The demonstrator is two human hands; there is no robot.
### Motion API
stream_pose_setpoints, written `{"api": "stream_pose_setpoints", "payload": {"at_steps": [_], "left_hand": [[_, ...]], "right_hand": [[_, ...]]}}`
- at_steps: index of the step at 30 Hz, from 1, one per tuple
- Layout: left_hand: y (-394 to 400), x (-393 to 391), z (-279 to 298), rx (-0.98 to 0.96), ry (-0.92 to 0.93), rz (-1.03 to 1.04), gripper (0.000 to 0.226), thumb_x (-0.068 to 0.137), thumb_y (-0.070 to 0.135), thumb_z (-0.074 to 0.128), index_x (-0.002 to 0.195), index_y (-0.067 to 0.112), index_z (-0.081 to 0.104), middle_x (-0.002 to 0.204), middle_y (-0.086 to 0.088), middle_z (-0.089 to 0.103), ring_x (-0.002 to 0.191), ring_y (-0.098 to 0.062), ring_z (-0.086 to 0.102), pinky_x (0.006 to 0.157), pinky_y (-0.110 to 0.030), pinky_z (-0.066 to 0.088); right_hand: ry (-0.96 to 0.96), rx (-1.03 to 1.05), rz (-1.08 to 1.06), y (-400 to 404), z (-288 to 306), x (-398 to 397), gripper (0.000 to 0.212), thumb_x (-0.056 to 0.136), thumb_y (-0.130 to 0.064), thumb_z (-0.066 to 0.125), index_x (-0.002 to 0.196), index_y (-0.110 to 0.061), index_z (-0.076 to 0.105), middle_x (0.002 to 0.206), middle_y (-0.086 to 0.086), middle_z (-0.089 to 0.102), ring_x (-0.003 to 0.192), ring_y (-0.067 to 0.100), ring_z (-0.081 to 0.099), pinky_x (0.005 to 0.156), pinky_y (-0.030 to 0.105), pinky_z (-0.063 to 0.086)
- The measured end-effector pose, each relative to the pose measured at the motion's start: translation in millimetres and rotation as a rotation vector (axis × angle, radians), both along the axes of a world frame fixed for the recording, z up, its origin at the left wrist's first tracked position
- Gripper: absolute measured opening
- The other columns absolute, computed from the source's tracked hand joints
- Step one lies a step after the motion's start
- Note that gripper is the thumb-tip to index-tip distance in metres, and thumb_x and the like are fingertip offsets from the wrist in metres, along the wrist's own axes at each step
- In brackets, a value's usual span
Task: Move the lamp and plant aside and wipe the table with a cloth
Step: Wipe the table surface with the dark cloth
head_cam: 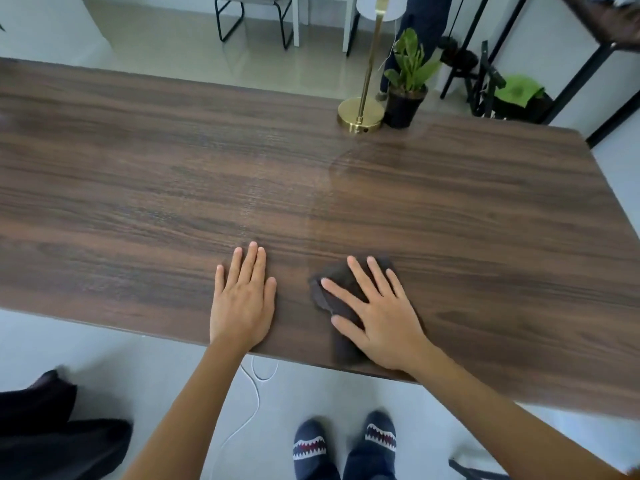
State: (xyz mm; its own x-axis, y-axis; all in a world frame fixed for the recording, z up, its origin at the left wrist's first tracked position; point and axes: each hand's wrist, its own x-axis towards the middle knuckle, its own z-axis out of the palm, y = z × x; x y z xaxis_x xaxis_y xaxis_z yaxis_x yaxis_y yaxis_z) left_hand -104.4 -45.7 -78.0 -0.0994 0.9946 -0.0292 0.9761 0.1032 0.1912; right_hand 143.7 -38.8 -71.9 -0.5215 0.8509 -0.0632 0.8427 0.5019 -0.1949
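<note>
Dark wood-grain table fills most of the view, set over a pale tiled floor. Near the table's front edge, the left hand lies flat on the bare wood, palm down, fingers straight and close together, holding nothing. Just beside it, the right hand is spread open and pressed flat on a dark brown cloth, which lies crumpled on the tabletop and reaches toward the front edge beneath the palm. A faint, slightly shiny patch runs across the wood from beyond the cloth toward the far right part of the table; it may be a damp streak, though the glare makes that hard to judge.

At the far edge, well apart from both hands, the lamp stands upright on its round brass base, its thin brass pole rising to a white shade cut off by the top of the frame. The plant, green leaves in a black pot, stands just beside the lamp base on its right. Below the table edge, two feet in patterned socks stand on the floor, with a white cable nearby.
</note>
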Motion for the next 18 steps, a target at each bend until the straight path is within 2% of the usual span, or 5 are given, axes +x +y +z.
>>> {"api": "stream_pose_setpoints", "payload": {"at_steps": [3,6,10,13,18], "left_hand": [[2.9,4.8,2.5,0.021,0.003,-0.002,0.064,0.093,0.043,0.007,0.151,0.016,0.013,0.160,0.002,0.008,0.148,-0.019,0.002,0.118,-0.045,0.006],[10.3,10.8,4.8,0.034,-0.012,-0.014,0.064,0.094,0.043,0.008,0.151,0.016,0.013,0.160,0.001,0.009,0.148,-0.020,0.002,0.118,-0.046,0.006],[14.9,12.5,6.7,0.045,-0.019,-0.026,0.061,0.095,0.042,0.010,0.151,0.016,0.012,0.160,0.002,0.008,0.148,-0.019,0.001,0.118,-0.045,0.005],[17.8,4.2,8.8,0.056,-0.026,-0.006,0.060,0.096,0.041,0.011,0.151,0.016,0.013,0.160,0.002,0.008,0.148,-0.019,0.002,0.117,-0.046,0.005],[12.3,-15.0,3.7,0.054,-0.051,0.017,0.058,0.096,0.035,0.016,0.149,0.013,0.021,0.159,0.000,0.016,0.147,-0.020,0.008,0.117,-0.047,0.009]], "right_hand": [[-0.029,0.013,-0.053,-5.8,4.1,76.1,0.056,0.093,-0.067,0.022,0.148,-0.056,0.014,0.164,-0.003,0.010,0.151,0.028,0.008,0.119,0.050,0.015],[-0.099,0.044,-0.314,67.3,9.0,102.0,0.061,0.090,-0.071,0.017,0.149,-0.054,0.013,0.164,0.003,0.012,0.149,0.036,0.014,0.117,0.056,0.018],[-0.074,-0.112,-0.710,190.6,28.3,50.5,0.065,0.091,-0.071,0.016,0.151,-0.049,0.003,0.165,0.006,-0.006,0.149,0.040,-0.007,0.117,0.060,-0.001],[-0.069,-0.135,-0.546,209.0,30.9,-26.8,0.063,0.095,-0.066,0.017,0.152,-0.046,0.002,0.165,0.008,-0.009,0.148,0.041,-0.011,0.118,0.059,-0.004],[0.049,0.009,-0.255,64.8,-5.2,-87.0,0.060,0.094,-0.059,0.031,0.151,-0.043,0.023,0.163,0.011,0.014,0.149,0.039,0.010,0.119,0.056,0.010]]}}
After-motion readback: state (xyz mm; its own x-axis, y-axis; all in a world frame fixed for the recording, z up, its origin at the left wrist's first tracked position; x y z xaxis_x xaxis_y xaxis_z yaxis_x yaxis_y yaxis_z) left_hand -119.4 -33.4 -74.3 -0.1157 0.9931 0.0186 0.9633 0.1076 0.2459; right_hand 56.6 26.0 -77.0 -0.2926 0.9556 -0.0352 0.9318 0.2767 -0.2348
